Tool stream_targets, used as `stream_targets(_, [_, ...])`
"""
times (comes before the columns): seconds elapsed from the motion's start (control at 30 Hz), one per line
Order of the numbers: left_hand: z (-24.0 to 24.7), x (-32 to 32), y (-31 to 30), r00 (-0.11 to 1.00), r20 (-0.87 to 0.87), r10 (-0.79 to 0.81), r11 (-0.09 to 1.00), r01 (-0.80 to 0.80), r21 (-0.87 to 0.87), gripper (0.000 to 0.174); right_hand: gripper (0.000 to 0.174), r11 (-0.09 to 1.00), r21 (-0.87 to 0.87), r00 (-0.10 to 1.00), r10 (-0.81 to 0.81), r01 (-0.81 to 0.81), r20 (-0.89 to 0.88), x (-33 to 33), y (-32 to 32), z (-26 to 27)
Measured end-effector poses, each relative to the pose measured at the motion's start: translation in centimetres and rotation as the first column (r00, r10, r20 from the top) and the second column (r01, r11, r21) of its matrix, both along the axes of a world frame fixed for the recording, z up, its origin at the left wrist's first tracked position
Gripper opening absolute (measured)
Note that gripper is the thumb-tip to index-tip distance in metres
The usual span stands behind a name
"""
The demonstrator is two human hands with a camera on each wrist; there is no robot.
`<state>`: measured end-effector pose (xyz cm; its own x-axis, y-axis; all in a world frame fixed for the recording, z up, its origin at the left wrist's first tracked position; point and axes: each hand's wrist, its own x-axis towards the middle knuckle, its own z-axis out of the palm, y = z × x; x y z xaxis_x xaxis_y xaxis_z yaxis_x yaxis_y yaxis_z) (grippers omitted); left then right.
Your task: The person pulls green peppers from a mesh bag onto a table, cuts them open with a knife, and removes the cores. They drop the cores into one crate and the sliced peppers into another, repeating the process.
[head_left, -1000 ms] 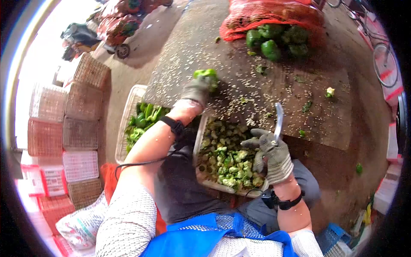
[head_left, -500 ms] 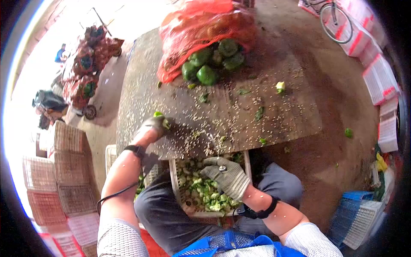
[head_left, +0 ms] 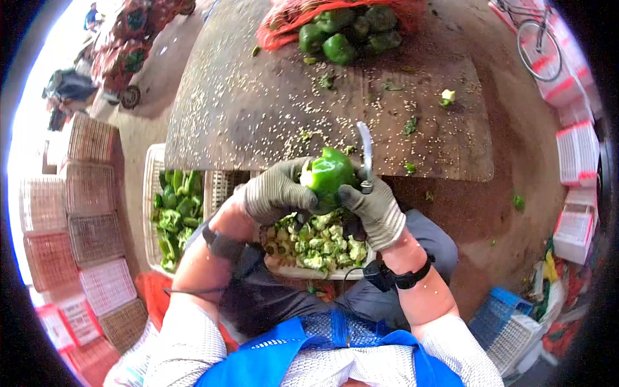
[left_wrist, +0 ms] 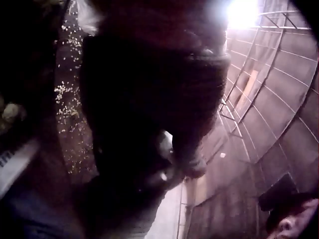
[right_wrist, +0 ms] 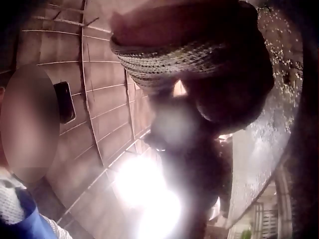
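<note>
In the head view a whole-looking green bell pepper (head_left: 332,179) is held between both gloved hands over a crate (head_left: 303,274). My left hand (head_left: 278,192) grips it from the left, with the thumb across its lower side. From the right, my right hand (head_left: 380,211) presses its thumb against the pepper. That hand also holds a small knife (head_left: 366,149), its curved blade pointing up and away. Pale green pepper cores (head_left: 319,248) fill the crate below. Both wrist views are dark, showing the gloved left hand (left_wrist: 144,109) and right hand (right_wrist: 219,94) mostly in shadow.
A seed-strewn board (head_left: 258,109) lies ahead, bearing a red mesh sack (head_left: 277,29) of green peppers (head_left: 338,48). Left of my legs stands a crate (head_left: 153,248) of cut peppers (head_left: 171,219). Stacked crates (head_left: 93,187) line the left side; a blue crate (head_left: 496,313) is at right.
My left hand has come back from the board's left part to above the crate, and a green pepper is now between both hands. My right hand has turned, its knife blade now upright.
</note>
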<state>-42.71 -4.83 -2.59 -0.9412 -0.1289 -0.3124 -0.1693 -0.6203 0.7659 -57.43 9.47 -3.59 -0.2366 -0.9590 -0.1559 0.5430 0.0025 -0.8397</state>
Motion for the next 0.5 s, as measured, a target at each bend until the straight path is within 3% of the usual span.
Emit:
stream_targets(0.1, [1.5, 0.9, -0.3, 0.999, 0.009, -0.039, 0.978, 0.036, 0.204, 0.059, 0.061, 0.996, 0.07, 0.996, 0.05, -0.055, 0.069, -0.4, 0.2, -1.1])
stream_targets(0.23, [-1.2, 1.3, -0.3, 0.998, -0.004, 0.058, 0.99, -0.057, 0.126, 0.046, 0.062, 0.988, 0.047, 0.941, 0.128, -0.15, 0.312, -0.7, -0.8, -0.8])
stream_targets(0.33, [-0.5, 1.4, -0.3, 0.991, 0.102, 0.088, 0.996, -0.09, 0.013, 0.037, 0.062, 0.988, 0.096, 0.903, 0.067, -0.119, 0.424, 0.0, -1.5, -0.7])
stream_targets(0.37, [-1.7, 1.1, -0.4, 0.982, 0.146, 0.12, 0.985, -0.099, -0.14, 0.028, 0.062, 0.988, 0.106, 0.905, 0.056, -0.11, 0.421, 0.3, -1.6, -1.1])
stream_targets(0.4, [-2.9, 0.6, 0.6, 0.968, 0.058, 0.246, 0.925, -0.216, -0.313, 0.024, 0.062, 0.988, 0.118, 0.908, 0.045, -0.103, 0.417, 0.5, -1.7, -1.2])
stream_targets(0.47, [-4.0, 0.8, 1.4, 0.935, -0.002, 0.355, 0.878, -0.334, -0.342, 0.019, 0.062, 0.977, 0.173, 0.914, 0.044, -0.124, 0.404, 0.9, -1.7, -0.1])
stream_targets(0.5, [-4.6, 1.1, 1.2, 0.937, 0.055, 0.346, 0.898, -0.314, -0.309, 0.019, 0.062, 0.97, 0.201, 0.916, 0.043, -0.134, 0.399, 1.1, -1.6, 0.7])
